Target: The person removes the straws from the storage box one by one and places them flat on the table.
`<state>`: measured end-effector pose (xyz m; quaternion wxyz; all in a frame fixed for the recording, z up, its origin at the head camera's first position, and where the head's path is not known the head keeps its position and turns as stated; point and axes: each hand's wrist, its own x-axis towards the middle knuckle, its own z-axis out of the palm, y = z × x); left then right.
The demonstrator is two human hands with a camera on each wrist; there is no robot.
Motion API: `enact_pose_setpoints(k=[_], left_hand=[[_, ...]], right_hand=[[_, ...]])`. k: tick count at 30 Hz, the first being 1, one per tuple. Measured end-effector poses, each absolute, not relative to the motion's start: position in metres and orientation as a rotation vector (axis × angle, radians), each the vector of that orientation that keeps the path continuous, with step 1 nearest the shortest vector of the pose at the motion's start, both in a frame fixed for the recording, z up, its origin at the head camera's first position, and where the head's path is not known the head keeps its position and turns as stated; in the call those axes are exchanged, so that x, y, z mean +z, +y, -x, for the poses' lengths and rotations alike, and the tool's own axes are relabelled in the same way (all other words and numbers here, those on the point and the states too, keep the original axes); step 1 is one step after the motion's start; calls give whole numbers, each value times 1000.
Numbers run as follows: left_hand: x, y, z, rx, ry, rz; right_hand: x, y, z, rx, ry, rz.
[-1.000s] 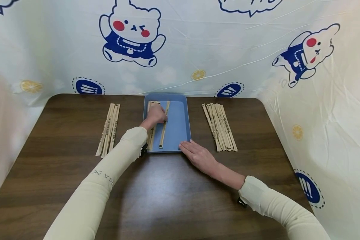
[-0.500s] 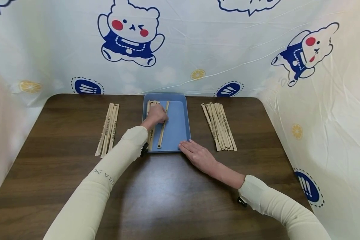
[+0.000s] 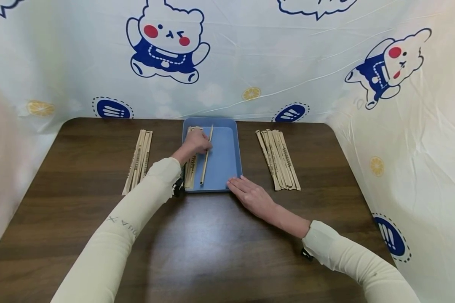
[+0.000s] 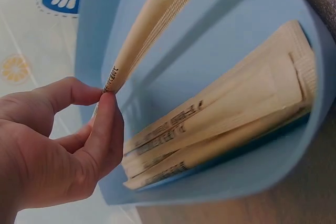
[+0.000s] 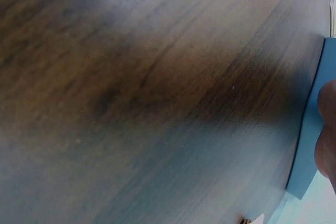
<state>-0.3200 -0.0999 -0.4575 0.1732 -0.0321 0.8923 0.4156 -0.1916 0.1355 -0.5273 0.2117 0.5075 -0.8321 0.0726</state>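
Note:
In the head view my left hand (image 3: 198,141) is over the blue tray (image 3: 227,147). Its thumb and fingers pinch a slim, tan paper-wrapped stick (image 3: 204,169), printed with dark letters and a black mark at one end. Seen from the left wrist, this stick (image 4: 137,40) slants above the tray floor and casts a shadow there. Several similar wrapped sticks (image 4: 220,124) lie together along the tray's left side, partly hidden by my hand in the head view. My right hand (image 3: 252,195) rests with straight fingers against the tray's near right corner.
On the brown wooden table (image 3: 212,244), a bundle of wrapped sticks (image 3: 277,160) lies right of the tray. A smaller bundle (image 3: 138,158) is at the left, its near end behind my left sleeve. A patterned curtain (image 3: 242,54) hangs at the back.
The stick in my left hand has turned and now looks narrower, with its far end slightly higher. My left forearm has shifted a little to the left. The right hand stays at the tray corner.

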Motion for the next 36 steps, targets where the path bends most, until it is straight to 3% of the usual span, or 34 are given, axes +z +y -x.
enact_pose_setpoints(k=[20,36], left_hand=[[-419,-169,309,1484,2304,193],[-437,-253,284,1339,2400,275]], right_hand=[[-527,132,190,233,-2273,-1417],[-528,134,191,254,-2270,-1424]])
